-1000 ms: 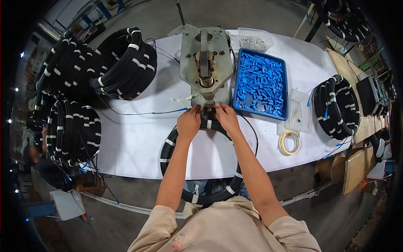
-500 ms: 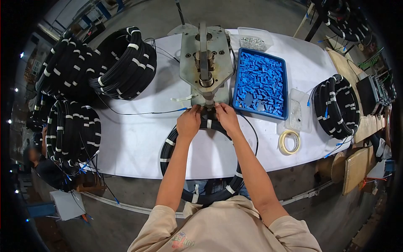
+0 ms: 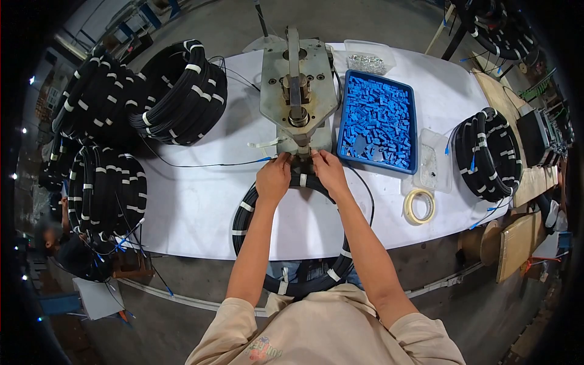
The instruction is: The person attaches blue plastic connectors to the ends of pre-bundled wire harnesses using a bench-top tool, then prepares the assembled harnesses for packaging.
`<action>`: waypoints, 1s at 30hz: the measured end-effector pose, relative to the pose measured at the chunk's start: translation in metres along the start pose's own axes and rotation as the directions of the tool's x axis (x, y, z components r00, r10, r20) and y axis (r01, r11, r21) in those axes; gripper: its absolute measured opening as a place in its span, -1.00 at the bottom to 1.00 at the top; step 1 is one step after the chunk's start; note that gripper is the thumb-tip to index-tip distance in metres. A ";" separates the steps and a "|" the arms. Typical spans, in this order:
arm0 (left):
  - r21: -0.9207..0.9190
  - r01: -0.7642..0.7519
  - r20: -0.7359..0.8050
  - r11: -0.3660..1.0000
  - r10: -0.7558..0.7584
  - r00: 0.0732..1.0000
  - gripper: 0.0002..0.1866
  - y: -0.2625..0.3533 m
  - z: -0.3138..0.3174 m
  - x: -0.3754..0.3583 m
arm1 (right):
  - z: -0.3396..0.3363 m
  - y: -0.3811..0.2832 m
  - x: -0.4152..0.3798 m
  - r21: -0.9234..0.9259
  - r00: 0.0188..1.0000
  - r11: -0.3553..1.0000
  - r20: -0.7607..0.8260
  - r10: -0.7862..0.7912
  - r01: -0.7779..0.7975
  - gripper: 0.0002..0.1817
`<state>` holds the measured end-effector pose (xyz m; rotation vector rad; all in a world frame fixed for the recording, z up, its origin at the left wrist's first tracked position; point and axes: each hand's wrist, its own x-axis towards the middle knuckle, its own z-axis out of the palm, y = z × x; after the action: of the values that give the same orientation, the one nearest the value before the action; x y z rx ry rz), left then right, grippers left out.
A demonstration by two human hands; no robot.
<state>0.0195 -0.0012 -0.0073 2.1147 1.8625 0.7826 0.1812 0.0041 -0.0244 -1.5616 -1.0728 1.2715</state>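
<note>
My left hand (image 3: 274, 178) and my right hand (image 3: 329, 172) are side by side at the foot of a grey metal press (image 3: 299, 91). Fingers on both hands are closed in a pinch around a thin black cable (image 3: 207, 164) at the press's lower tip; the pinched part is mostly hidden. A blue connector (image 3: 263, 159) on the cable lies just left of my left fingers. Beneath my wrists a black cable coil (image 3: 243, 213), bound with white tape, hangs over the table's front edge against my body.
Right of the press stands a blue tray (image 3: 416, 143) of small blue parts. Clear plastic boxes (image 3: 435, 161) and a tape roll (image 3: 419, 206) are nearby. Taped cable coils (image 3: 182, 97) crowd the left; another coil (image 3: 488, 155) is at right. A person (image 3: 76, 255) is at far left.
The upright bar on top of the press has shifted slightly. My hands stay almost in place at its foot. The person at far left has moved a little.
</note>
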 end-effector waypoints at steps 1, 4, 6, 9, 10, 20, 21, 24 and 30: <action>0.006 0.005 0.009 1.000 -0.005 1.000 -0.74 0.000 0.000 0.000 | 0.000 0.000 0.000 0.001 1.000 1.000 0.000 0.000 0.000 -0.53; -0.003 0.001 -0.001 1.000 -0.001 1.000 -0.73 0.001 -0.001 -0.001 | 0.000 0.000 0.000 0.005 1.000 1.000 -0.003 0.007 -0.007 -0.52; -0.001 0.001 0.005 1.000 -0.001 1.000 -0.73 0.000 -0.001 -0.001 | 0.001 -0.001 -0.001 0.021 1.000 1.000 -0.007 0.007 -0.007 -0.52; 0.003 0.001 0.011 1.000 -0.001 1.000 -0.73 -0.001 0.000 0.000 | -0.001 -0.002 -0.001 -0.010 1.000 1.000 0.002 0.012 -0.012 -0.52; 0.005 0.001 0.011 1.000 -0.001 1.000 -0.73 -0.001 0.000 -0.001 | -0.001 -0.002 -0.001 -0.010 1.000 1.000 0.002 0.012 -0.012 -0.52; 0.008 -0.002 0.010 1.000 0.002 1.000 -0.74 -0.001 0.000 0.000 | -0.001 -0.002 -0.001 -0.008 1.000 1.000 0.000 0.006 -0.006 -0.52; 0.006 -0.002 0.009 1.000 0.002 1.000 -0.74 -0.001 0.000 0.000 | -0.001 -0.002 -0.001 -0.008 1.000 1.000 0.002 0.012 -0.012 -0.52; 0.005 0.000 0.007 1.000 0.000 1.000 -0.74 -0.001 0.000 -0.001 | -0.001 -0.003 -0.002 0.007 1.000 1.000 -0.004 0.005 -0.005 -0.52; 0.001 0.006 0.005 1.000 -0.006 1.000 -0.74 0.000 0.000 -0.001 | -0.002 -0.002 -0.001 -0.025 1.000 1.000 0.010 -0.004 0.005 -0.53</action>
<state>0.0191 -0.0019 -0.0072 2.1094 1.8659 0.7739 0.1826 0.0039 -0.0219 -1.5726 -1.1020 1.2679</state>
